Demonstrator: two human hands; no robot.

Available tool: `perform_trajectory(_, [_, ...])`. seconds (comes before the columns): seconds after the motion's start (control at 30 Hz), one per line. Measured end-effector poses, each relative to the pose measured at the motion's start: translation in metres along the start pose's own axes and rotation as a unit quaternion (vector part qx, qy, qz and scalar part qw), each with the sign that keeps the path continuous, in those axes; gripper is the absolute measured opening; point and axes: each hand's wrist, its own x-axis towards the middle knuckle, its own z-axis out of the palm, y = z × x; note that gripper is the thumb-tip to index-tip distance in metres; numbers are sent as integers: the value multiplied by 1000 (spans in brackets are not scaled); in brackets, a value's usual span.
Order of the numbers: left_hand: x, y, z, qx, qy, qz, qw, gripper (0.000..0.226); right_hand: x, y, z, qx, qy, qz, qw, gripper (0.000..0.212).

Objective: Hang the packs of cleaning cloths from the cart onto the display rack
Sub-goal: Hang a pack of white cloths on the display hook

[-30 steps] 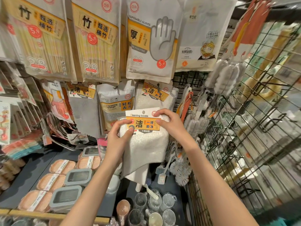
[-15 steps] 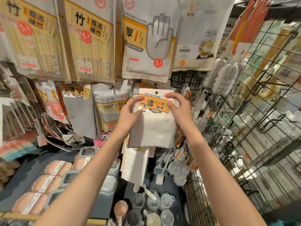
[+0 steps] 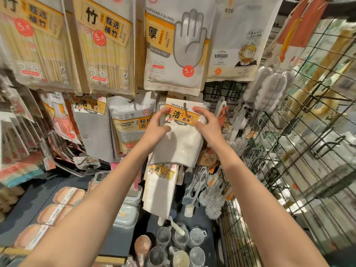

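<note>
A pack of white cleaning cloths [image 3: 180, 143] with an orange and white header card hangs in front of the display rack, its card hole at a rack hook [image 3: 184, 104]. My left hand [image 3: 157, 128] pinches the left edge of the card. My right hand [image 3: 207, 126] holds the card's right edge. Another pack of the same cloths [image 3: 173, 96] peeks out just behind. A further cloth pack [image 3: 160, 189] hangs below. The cart is out of view.
Glove pack [image 3: 177, 47] and chopstick packs [image 3: 104, 49] hang above. A sponge pack [image 3: 133, 124] and grey cloths [image 3: 92, 128] hang left. Bottle brushes [image 3: 212, 201] and a black wire grid [image 3: 308, 151] stand right. Cups [image 3: 179, 245] and boxes [image 3: 127, 209] sit on the shelf below.
Both hands have lifted the cloth pack from chest height up to the hook row and brought its card against the rack, in front of the pack hanging there.
</note>
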Motion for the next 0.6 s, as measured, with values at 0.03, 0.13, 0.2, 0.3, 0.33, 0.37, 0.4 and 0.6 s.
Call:
perform_trajectory(0.03, [2,0,0,-11,-3,-8,1000,67,1,-1,0,3,-3,4,1000,47])
perform_trajectory(0.13, [10,0,-2,-28,-8,-17,999,67,5,-5,-1,9,-12,21,1000,48])
perform_trajectory(0.2, [14,-2,-2,-30,-14,-13,999,67,7,-5,-3,4,-23,28,999,51])
perform_trajectory(0.3, [21,-6,-3,-14,-20,-12,1000,68,10,-5,-4,-16,-39,24,999,59])
perform_trajectory(0.33, [24,-8,-3,-9,-20,-12,1000,69,12,-5,-4,-19,-40,22,999,60])
perform_trajectory(0.37, [26,-8,-2,-8,-21,-11,1000,70,14,-5,-4,-22,-39,20,999,61])
perform_trajectory(0.4, [28,-9,-1,-10,-22,-13,1000,71,15,-6,-3,-25,-38,21,999,61])
perform_trajectory(0.6, [33,-13,2,-7,-41,-29,999,77,22,-5,1,-66,-16,27,997,65])
